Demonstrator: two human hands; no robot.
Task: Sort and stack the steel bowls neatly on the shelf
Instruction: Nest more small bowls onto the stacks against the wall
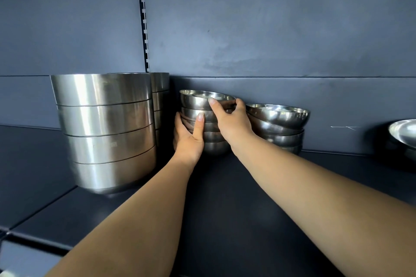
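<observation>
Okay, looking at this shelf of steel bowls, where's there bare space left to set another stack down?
Bare shelf lies in front of the stacks, and between the right small-bowl stack and the lone bowl at the right edge. It is crowded from the large-bowl stack to the middle stack, which the left hand and right hand hold.

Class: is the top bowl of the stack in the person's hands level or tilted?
Tilted: the top bowl has its rim slanting down to the right.

Two bare forearms, no sleeves, bare hands (189,139), short nails
</observation>
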